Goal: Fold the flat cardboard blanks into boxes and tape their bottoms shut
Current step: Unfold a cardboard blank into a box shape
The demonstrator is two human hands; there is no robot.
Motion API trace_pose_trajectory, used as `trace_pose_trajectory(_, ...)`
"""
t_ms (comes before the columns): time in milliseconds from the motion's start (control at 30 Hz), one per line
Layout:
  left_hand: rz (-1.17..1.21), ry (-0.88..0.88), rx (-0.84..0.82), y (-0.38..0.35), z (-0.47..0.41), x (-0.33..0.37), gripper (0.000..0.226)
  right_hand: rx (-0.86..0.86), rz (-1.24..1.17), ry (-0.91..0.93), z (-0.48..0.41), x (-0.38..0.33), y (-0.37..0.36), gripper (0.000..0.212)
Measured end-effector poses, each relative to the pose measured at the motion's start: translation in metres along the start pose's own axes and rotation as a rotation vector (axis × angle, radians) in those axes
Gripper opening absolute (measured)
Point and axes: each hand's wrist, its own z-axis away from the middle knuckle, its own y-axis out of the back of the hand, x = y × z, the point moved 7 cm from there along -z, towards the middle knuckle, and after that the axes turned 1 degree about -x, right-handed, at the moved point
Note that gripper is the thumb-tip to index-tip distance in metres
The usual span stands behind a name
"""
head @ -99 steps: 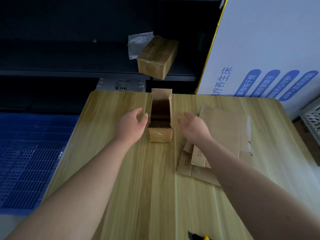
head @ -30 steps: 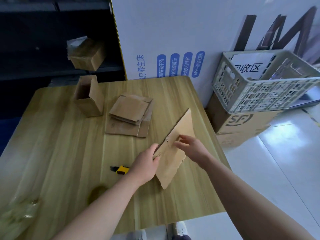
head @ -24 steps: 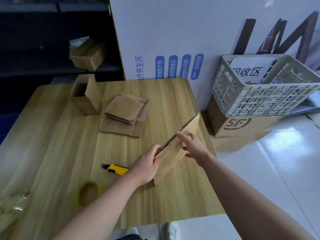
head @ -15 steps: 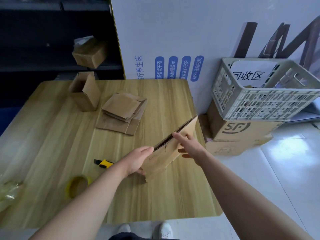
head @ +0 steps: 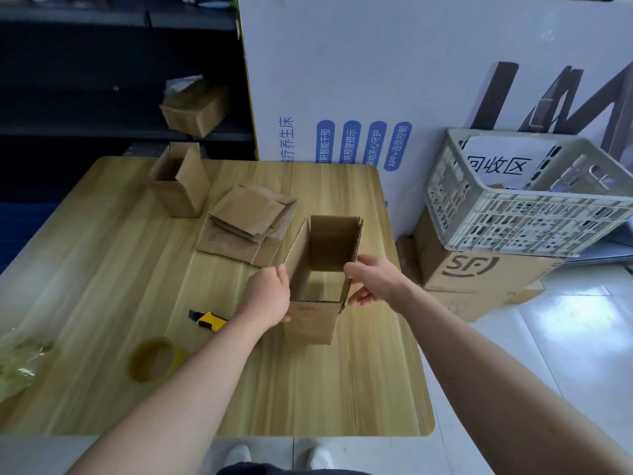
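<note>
On box (head: 310,320) — left hand (head: 270,296), right hand (head: 371,281)

"SF" on carton (head: 479,274), "回收区" on crate sign (head: 496,162), "APP+语音控制" on board (head: 342,63)

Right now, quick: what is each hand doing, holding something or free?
Left hand: grips the opened box by its left wall.
Right hand: pinches the same box's right wall.
</note>
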Motion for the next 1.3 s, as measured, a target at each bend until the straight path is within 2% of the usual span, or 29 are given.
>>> trace_pose_trajectory(67,0.032,0.104,0.076,-0.001,0.003,-0.001,0.046,0.004,0.060,0.020,-0.001,-0.001,-0.002,0.059)
trace_pose_trajectory(167,0.055,0.227,0.060,-0.014,0.012,-0.012,0.044,0.003,0.213,0.026,0.002,0.003,-0.011,0.054)
trace_pose_trajectory(300,-0.097,0.091,-0.051,-0.021,0.010,-0.012,0.034,-0.031,0.313,0.068,0.005,0.001,-0.009,0.040)
trace_pose_trajectory(400,-0.207,-0.001,-0.039,-0.007,-0.006,-0.004,0.056,-0.087,0.442,0.113,0.006,-0.010,-0.006,0.035)
trace_pose_trajectory(500,-0.093,-0.067,0.046,0.016,-0.023,0.005,0.076,-0.122,0.628,0.148,0.004,-0.016,-0.003,0.041)
trace_pose_trajectory(600,-0.158,-0.139,-0.121,0.013,-0.031,0.004,0.081,-0.111,0.728,0.181,0.000,-0.020,0.005,0.043)
trace_pose_trajectory(667,-0.203,-0.143,-0.201,0.004,-0.027,-0.002,0.073,-0.050,0.714,0.230,-0.003,-0.022,0.009,0.037)
trace_pose_trajectory(733,-0.105,-0.105,-0.152,-0.001,-0.023,-0.011,0.064,0.113,0.661,0.256,-0.005,-0.021,0.018,0.032)
trace_pose_trajectory(800,0.017,-0.065,-0.081,-0.003,-0.019,-0.021,0.054,0.337,0.657,0.183,-0.003,-0.013,0.034,0.038)
trace_pose_trajectory(867,0.031,-0.056,-0.006,-0.003,-0.018,-0.027,0.044,0.450,0.713,0.016,0.001,0.003,0.050,0.037)
trace_pose_trajectory(933,0.024,-0.061,0.028,-0.004,-0.017,-0.029,0.039,0.445,0.643,-0.147,0.005,0.022,0.058,0.045)
trace_pose_trajectory(1033,0.011,-0.095,0.010,-0.005,-0.018,-0.024,0.031,0.331,0.249,-0.258,0.008,0.042,0.049,0.047)
trace_pose_trajectory(1200,-0.073,-0.189,-0.077,0.004,-0.014,-0.026,0.018,0.368,-0.063,-0.253,0.005,0.049,0.048,0.031)
trace_pose_trajectory(1300,-0.064,-0.165,-0.108,0.004,-0.009,-0.036,0.014,0.333,-0.084,-0.224,0.003,0.048,0.038,0.031)
